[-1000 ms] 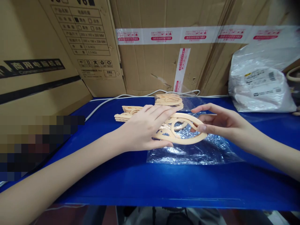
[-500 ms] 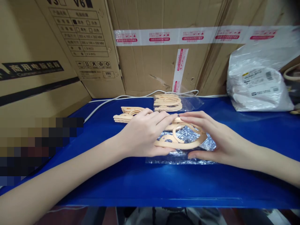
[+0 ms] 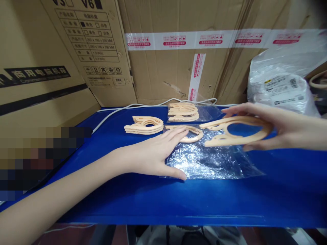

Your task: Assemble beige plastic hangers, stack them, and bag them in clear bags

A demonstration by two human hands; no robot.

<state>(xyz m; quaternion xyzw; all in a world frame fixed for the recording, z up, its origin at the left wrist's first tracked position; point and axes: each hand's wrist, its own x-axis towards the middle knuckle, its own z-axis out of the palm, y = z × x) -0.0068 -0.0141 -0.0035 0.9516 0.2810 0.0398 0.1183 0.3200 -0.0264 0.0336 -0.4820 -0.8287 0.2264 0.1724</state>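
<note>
The right hand [image 3: 288, 127] grips a peach plastic piece [image 3: 242, 119]: fingers over its far edge, thumb under its near edge. The piece is held level, clear of the surface, above the right part of a clear plastic bag [image 3: 212, 163].

The left hand [image 3: 150, 154] holds nothing. It lies flat, palm down, fingers spread. The thumb presses the bag's near left corner, and the fingertips reach a second loose piece [image 3: 196, 134] lying at the bag's far left edge.

The bag lies flat and crinkled at the middle of the blue tabletop [image 3: 178, 200]. Nothing appears to be inside it.

Toward the back edge, a bagged stack [image 3: 182, 112] of the same pieces sits in its own clear wrap. An unwrapped stack [image 3: 144, 125] lies just left of it.

Judged status:
- One stack appears packed.
- The held piece and the loose piece are outside the flat bag.
- The unwrapped stack is not bagged.

A white cable [image 3: 114, 112] runs along the back edge, below the cardboard boxes [image 3: 166, 75]. A white plastic sack [image 3: 281, 88] occupies the back right corner.
</note>
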